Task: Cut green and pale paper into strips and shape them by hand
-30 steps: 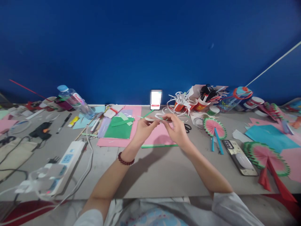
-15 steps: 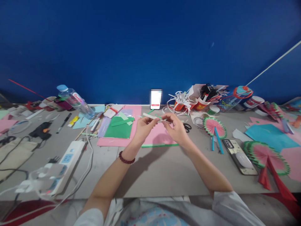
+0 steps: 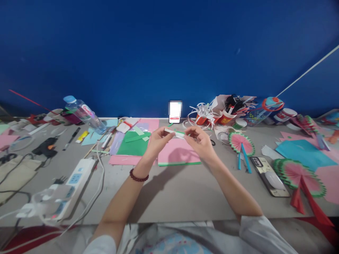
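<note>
A narrow white strip [image 3: 178, 134], looking like paper or tape, is stretched between my hands above the desk. My left hand [image 3: 159, 141] pinches its left part between thumb and fingers. The right end is in the closed fingertips of my right hand [image 3: 200, 141]. Beneath them lies a pink paper sheet [image 3: 177, 155] with a green strip along its near edge. Left of it, green paper [image 3: 134, 146] rests on more pink paper, with loose green strips on top. A small part of black scissors [image 3: 213, 142] shows beside my right hand.
A lit phone [image 3: 175, 112] leans against the blue wall. To the left are a tilted water bottle [image 3: 86, 114] and a power strip [image 3: 76, 187] with cables. On the right stand cups of white strips [image 3: 203, 112], a watermelon-pattern fan [image 3: 241, 143] and another phone [image 3: 270, 176].
My left hand has shifted slightly left and down, and the strip is now straighter and more level between my fingers. My right hand has hardly moved.
</note>
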`<action>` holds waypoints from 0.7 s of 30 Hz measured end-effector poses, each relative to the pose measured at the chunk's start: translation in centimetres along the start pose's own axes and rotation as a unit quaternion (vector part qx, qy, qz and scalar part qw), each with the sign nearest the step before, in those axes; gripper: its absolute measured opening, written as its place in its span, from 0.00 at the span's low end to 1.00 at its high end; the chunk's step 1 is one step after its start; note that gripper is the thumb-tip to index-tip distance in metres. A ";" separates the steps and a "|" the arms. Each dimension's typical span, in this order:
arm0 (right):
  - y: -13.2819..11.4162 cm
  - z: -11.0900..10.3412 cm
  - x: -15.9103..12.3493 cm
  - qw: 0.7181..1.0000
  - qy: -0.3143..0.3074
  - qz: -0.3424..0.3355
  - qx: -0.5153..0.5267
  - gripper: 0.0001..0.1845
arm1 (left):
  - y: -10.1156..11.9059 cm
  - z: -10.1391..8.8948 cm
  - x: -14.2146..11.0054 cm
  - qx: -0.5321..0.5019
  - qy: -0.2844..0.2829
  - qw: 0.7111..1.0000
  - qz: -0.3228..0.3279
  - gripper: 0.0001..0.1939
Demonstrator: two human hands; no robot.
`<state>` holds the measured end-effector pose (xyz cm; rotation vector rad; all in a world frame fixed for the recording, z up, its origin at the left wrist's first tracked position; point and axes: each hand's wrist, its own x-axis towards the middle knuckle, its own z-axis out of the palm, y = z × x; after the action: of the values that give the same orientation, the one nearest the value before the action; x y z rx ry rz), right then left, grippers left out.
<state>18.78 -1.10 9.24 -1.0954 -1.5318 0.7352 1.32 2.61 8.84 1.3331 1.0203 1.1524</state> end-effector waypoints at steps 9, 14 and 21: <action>0.0 -0.2 0.0 0.998 -0.053 -0.013 -0.017 0.09 | 1.8 -1.7 -0.4 0.120 -0.155 0.976 0.097 0.12; 0.5 -0.2 0.1 0.994 -0.103 -0.041 -0.013 0.12 | 1.8 -1.0 -0.9 0.147 -0.208 0.965 0.059 0.11; 0.6 -0.6 0.3 0.990 -0.122 -0.071 -0.010 0.12 | 1.8 -1.1 -0.8 0.130 -0.219 0.965 0.066 0.14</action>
<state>19.47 -0.65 8.94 -0.9241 -1.8087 0.7788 0.06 1.87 10.59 1.7913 0.7810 0.7794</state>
